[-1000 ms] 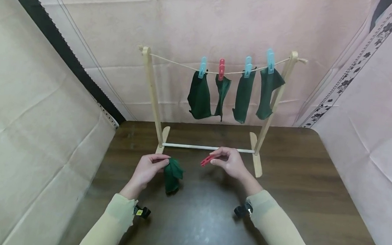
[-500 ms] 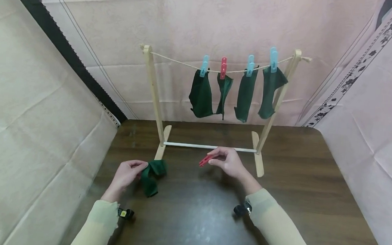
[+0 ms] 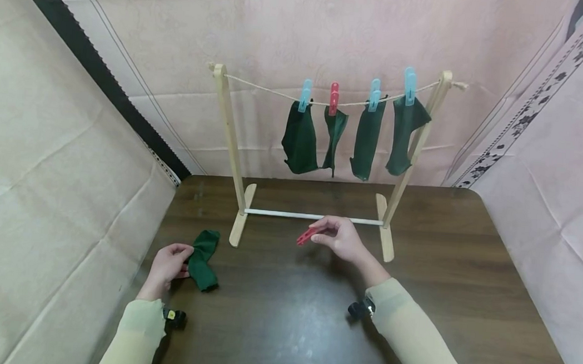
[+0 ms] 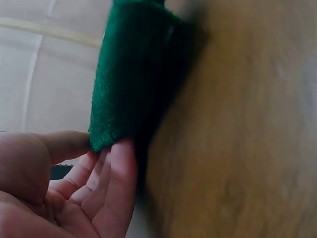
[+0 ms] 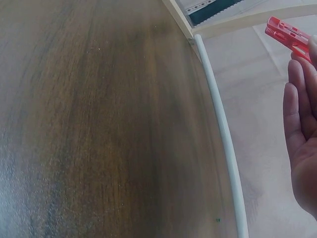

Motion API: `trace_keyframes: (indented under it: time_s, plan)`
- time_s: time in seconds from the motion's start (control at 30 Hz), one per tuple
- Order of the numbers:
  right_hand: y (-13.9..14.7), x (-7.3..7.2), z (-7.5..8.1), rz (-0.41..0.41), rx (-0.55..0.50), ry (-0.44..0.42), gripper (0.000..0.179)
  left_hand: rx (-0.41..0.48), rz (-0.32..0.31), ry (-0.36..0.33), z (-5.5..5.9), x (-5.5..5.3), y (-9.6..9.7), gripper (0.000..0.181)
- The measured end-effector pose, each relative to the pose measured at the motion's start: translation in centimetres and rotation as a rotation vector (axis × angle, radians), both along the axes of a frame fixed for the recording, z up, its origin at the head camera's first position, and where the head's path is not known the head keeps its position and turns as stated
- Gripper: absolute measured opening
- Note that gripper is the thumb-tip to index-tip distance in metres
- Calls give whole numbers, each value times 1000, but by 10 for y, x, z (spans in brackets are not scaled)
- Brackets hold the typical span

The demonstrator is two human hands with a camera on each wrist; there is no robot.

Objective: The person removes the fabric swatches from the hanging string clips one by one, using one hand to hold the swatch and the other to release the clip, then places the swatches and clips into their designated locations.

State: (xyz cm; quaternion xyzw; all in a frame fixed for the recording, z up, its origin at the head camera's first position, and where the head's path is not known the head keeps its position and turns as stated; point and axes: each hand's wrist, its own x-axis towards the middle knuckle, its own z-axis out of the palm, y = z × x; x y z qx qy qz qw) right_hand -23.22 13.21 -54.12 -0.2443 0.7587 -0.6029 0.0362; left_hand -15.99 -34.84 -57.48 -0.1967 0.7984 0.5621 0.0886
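Observation:
A small green cloth (image 3: 203,263) is pinched at its left edge between the thumb and fingers of my left hand (image 3: 168,266), low over the left part of the table. In the left wrist view the cloth (image 4: 126,69) extends away from the fingertips, one corner between thumb and fingers. My right hand (image 3: 340,240) holds a red clothespin (image 3: 307,236) in front of the rack's white bar. The right wrist view shows the clothespin (image 5: 287,35) at the fingertips, its free end pointing away from the palm.
A wooden drying rack (image 3: 228,128) stands at the back of the brown table (image 3: 273,314). On its rope hang several green cloths (image 3: 300,141), held by blue clothespins (image 3: 374,95) and one red clothespin (image 3: 334,98). Pale fabric walls (image 3: 280,36) enclose the table.
My left hand has moved left and slightly toward me with the green cloth, which now spreads longer beside the fingers. The right hand keeps its place with the red clothespin.

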Motion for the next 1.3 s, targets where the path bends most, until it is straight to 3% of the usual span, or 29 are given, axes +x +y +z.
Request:
trace_keyframes:
  time_s: [0.43,0.77,1.0,1.13,1.3]
  plan:
    - [1,-1,-1,11,4,-7,19,-97,1,20,3,-2,-2,43]
    - [11,4,-8,2,52,-69,26,-217,35,101,13,-6,0,39]
    - [23,5,-9,-11,84,-90,36,-317,52,247,25,-11,10,45]
    - [35,8,-11,-26,120,-92,35,-303,52,336,31,-13,22,41]
    - [54,11,-11,-26,128,-96,35,-255,41,394,37,-18,41,38]
